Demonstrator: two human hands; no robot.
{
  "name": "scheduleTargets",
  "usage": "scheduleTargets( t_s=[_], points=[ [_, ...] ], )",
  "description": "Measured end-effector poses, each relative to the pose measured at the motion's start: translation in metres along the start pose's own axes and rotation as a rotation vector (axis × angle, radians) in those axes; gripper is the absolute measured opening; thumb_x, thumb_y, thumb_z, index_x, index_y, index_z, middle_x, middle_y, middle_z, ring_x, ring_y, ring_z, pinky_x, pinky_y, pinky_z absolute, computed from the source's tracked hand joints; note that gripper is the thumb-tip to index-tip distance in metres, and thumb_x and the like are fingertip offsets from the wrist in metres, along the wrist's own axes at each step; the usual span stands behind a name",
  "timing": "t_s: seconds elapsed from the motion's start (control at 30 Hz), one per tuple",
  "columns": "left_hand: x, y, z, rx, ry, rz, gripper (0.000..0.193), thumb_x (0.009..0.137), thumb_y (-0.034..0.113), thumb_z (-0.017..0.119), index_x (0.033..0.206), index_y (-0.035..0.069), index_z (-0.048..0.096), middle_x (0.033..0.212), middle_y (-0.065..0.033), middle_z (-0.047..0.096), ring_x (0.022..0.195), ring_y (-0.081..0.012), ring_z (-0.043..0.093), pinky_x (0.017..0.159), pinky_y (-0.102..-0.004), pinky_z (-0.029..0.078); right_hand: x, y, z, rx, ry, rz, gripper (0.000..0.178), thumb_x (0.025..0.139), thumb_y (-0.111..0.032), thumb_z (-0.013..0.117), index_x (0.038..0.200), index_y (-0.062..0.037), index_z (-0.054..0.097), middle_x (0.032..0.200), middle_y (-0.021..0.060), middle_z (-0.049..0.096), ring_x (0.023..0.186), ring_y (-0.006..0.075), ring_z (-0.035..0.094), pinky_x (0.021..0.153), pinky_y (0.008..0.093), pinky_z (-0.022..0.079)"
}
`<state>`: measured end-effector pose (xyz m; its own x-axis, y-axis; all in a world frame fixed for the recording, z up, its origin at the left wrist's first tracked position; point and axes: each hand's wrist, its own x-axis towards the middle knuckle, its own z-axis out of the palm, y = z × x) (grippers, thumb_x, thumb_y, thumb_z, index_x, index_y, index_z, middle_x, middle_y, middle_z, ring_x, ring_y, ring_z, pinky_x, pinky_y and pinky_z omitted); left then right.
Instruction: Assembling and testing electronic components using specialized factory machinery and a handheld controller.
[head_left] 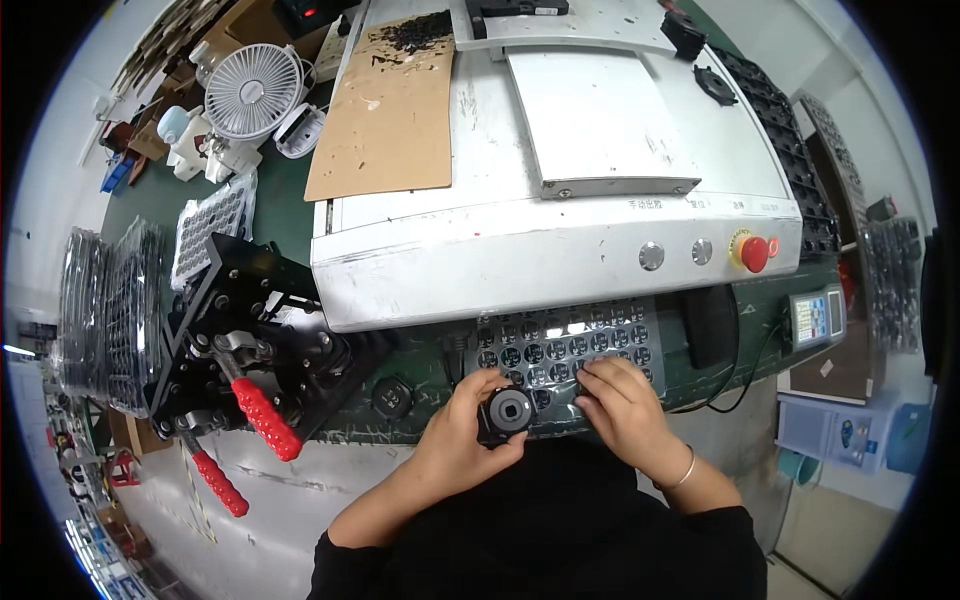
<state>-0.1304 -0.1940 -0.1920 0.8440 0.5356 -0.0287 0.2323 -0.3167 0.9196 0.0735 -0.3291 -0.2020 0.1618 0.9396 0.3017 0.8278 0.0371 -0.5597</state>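
Observation:
My left hand (462,438) is closed around a small black device with a round, lens-like front (510,409), thumb and fingers on opposite sides of it. It is held just above the table's front edge, facing up. My right hand (625,408) reaches over a clear plastic tray (655,340) with rows of small round black parts. Its fingers are bent and pressed together at the tray's near rows; whatever lies between the fingertips is hidden. A black round piece (392,398) lies on the green table left of my left hand.
A white machine (470,270) with silver buttons and a red emergency button (754,254) stands behind the tray. At left is a black clamp fixture with red handles (265,420). Farther back are a white fan (255,92) and cardboard (385,140). A small meter (817,318) sits right.

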Motion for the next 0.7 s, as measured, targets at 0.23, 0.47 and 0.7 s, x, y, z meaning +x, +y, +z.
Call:
scheduleTargets(
  t_s=[0.23, 0.47, 0.7],
  points=[
    [0.002, -0.002, 0.001, 0.038, 0.070, -0.037, 0.078, 0.071, 0.006, 0.082, 0.130, -0.003, 0.031, 0.117, -0.0211, 0.058, 0.110, -0.0253, 0.062, 0.093, -0.0337, 0.051, 0.000, 0.009, -0.013, 0.119, -0.014, 0.043, 0.021, 0.076, -0.001, 0.073, 0.095, 0.0017, 0.064, 0.104, 0.0137, 0.064, 0.098, 0.0327, 0.063, 0.089, 0.0407, 0.051],
    [0.003, 0.006, 0.005, 0.018, 0.126, 0.251, 0.066, 0.072, 0.007, 0.081, 0.119, -0.009, 0.037, 0.113, -0.0254, 0.060, 0.100, -0.0337, 0.067, 0.082, -0.0365, 0.056, 0.018, -0.031, -0.036, 1.032, -0.259, 0.479, 0.003, 0.086, 0.004, 0.066, 0.089, 0.0038, 0.065, 0.095, 0.0142, 0.068, 0.085, 0.0211, 0.070, 0.074, 0.0304, 0.058],
    [-0.005, 0.022, 0.000, 0.093, 0.061, 0.198, 0.075, 0.069, 0.005, 0.086, 0.118, -0.002, 0.031, 0.115, -0.0267, 0.059, 0.106, -0.0300, 0.065, 0.090, -0.0377, 0.054, 0.033, -0.049, -0.013, 1.260, -0.307, 0.620, 0.007, 0.093, -0.001, 0.060, 0.098, 0.0042, 0.059, 0.084, 0.0070, 0.068, 0.072, 0.0080, 0.065, 0.066, 0.0219, 0.056]
  ],
)
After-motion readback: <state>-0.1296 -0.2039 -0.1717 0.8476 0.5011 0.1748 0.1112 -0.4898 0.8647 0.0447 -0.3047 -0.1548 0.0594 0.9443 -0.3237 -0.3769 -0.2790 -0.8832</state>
